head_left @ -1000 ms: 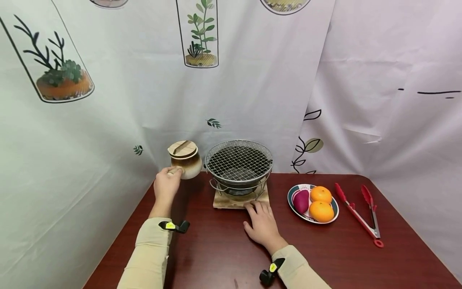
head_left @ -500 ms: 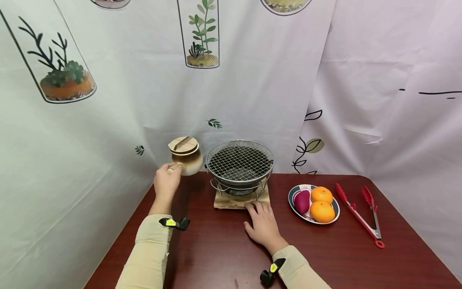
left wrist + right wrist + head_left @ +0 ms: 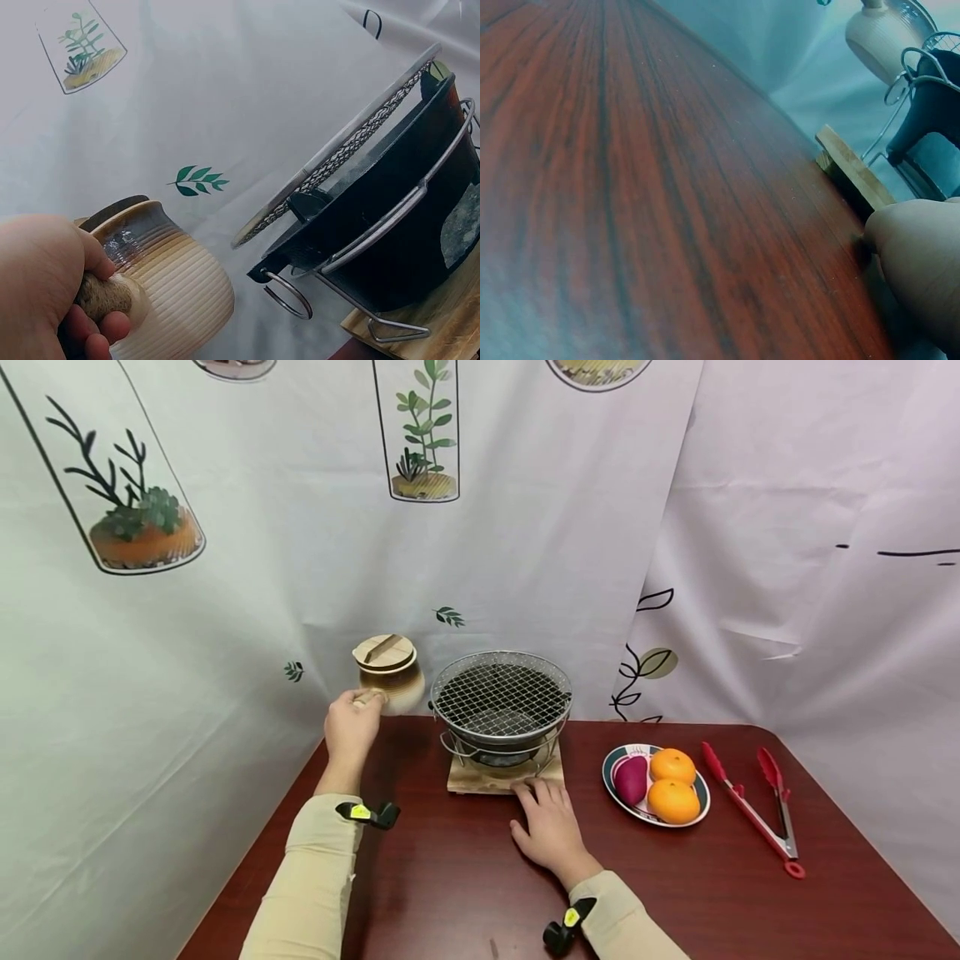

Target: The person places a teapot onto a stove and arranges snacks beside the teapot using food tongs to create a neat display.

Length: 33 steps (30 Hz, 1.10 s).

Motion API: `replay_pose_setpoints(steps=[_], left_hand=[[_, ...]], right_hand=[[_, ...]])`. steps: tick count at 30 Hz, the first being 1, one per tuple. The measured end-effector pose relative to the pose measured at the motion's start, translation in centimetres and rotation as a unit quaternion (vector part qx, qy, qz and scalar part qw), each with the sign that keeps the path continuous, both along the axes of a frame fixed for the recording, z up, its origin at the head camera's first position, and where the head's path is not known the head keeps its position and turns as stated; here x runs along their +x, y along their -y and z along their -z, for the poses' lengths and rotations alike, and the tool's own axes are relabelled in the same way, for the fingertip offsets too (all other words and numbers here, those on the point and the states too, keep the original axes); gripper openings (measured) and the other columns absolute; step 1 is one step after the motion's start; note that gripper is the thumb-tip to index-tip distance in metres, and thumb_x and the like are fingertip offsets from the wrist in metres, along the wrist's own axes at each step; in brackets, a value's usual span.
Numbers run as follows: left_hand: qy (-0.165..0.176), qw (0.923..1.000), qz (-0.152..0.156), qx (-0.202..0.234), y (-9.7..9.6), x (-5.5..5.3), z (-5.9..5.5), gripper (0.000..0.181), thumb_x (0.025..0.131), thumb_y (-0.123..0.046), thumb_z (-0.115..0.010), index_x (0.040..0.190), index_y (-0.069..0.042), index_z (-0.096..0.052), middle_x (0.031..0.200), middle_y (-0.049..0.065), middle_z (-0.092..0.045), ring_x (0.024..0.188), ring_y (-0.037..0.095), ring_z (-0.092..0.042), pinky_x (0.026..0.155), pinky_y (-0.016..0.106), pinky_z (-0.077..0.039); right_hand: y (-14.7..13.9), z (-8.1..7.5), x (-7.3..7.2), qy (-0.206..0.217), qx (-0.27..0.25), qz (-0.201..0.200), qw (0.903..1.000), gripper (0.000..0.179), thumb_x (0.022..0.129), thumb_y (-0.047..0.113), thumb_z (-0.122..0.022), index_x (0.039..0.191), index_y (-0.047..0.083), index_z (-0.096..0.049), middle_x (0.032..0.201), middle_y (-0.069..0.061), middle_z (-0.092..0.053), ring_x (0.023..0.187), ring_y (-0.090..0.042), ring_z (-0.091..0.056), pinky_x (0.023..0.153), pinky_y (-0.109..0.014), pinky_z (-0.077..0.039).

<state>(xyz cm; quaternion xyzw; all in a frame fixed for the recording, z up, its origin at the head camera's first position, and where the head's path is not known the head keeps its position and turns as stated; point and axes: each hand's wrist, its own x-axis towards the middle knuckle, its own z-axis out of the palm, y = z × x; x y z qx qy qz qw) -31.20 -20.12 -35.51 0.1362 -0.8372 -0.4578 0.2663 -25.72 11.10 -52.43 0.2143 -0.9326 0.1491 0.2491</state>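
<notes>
My left hand (image 3: 352, 727) grips the stubby side handle (image 3: 105, 297) of a ribbed clay teapot (image 3: 401, 687), brown at the top and cream below. A flat wooden lid (image 3: 384, 652) with a crossbar covers it. The teapot hangs in the air to the left of a round charcoal grill (image 3: 501, 745) topped by a wire mesh (image 3: 501, 697). Beneath the grill is a wooden board (image 3: 480, 783). My right hand (image 3: 551, 833) lies with relaxed fingers, fingertips at the board's front edge; in the right wrist view most of its fingers are hidden.
On the right, a plate (image 3: 633, 811) carries a purple sweet potato (image 3: 631, 779) and two oranges (image 3: 673, 801). Beyond it lie red-tipped tongs (image 3: 780, 842), spread apart. A printed white curtain (image 3: 525, 527) hangs behind the dark red table (image 3: 442, 877).
My left hand has lifted the teapot a little higher, still left of the grill. The right hand stays at the board, and the whole view has shifted slightly.
</notes>
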Motion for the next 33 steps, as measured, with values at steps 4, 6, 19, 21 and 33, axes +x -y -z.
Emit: replay_pose_setpoints(steps=[4,6,19,21,33], left_hand=[[-0.002,1.0,-0.002,-0.002,-0.1,-0.2,-0.2,0.041,0.089,-0.035,-0.066,0.12,-0.009,-0.072,0.114,0.015,-0.072,0.108,0.036,-0.063,0.094,0.051,-0.047],[-0.004,1.0,-0.001,-0.002,-0.1,-0.2,-0.3,0.041,0.089,-0.035,-0.066,0.12,-0.009,-0.073,0.113,0.015,-0.072,0.107,0.036,-0.063,0.093,0.051,-0.047],[-0.009,0.9999,0.009,-0.006,-0.6,-0.4,-1.7,0.041,0.089,-0.036,-0.066,0.12,-0.008,-0.072,0.121,0.014,-0.071,0.112,0.037,-0.063,0.096,0.051,-0.047],[-0.009,0.9999,0.011,-0.005,-0.8,-0.5,-2.0,0.041,0.089,-0.036,-0.066,0.12,-0.008,-0.072,0.122,0.014,-0.07,0.113,0.037,-0.063,0.097,0.051,-0.047],[-0.021,0.9997,0.009,-0.002,-1.5,-1.0,-2.9,0.041,0.088,-0.035,-0.067,0.119,-0.01,-0.073,0.118,0.012,-0.072,0.111,0.034,-0.064,0.098,0.049,-0.047]], right_hand=[[0.0,0.2,0.0,-0.001,0.001,0.0,1.0,0.057,0.081,0.031,-0.073,0.135,0.015,-0.06,0.131,-0.011,-0.054,0.124,-0.034,-0.047,0.108,-0.054,-0.033],[0.0,0.2,0.0,-0.001,0.001,0.001,1.0,0.057,0.081,0.032,-0.073,0.135,0.015,-0.06,0.131,-0.011,-0.055,0.124,-0.034,-0.047,0.109,-0.054,-0.033],[0.0,0.4,0.3,0.001,-0.002,0.0,1.0,0.057,0.082,0.031,-0.073,0.134,0.015,-0.06,0.131,-0.011,-0.055,0.125,-0.034,-0.047,0.108,-0.054,-0.034],[0.0,0.4,0.3,0.001,-0.001,0.002,1.0,0.057,0.082,0.032,-0.073,0.134,0.016,-0.06,0.131,-0.011,-0.055,0.125,-0.034,-0.047,0.108,-0.054,-0.034],[-0.1,0.0,0.1,-0.01,0.006,0.0,0.9999,0.058,0.081,0.032,-0.073,0.135,0.015,-0.06,0.13,-0.012,-0.055,0.123,-0.034,-0.048,0.108,-0.054,-0.034]])
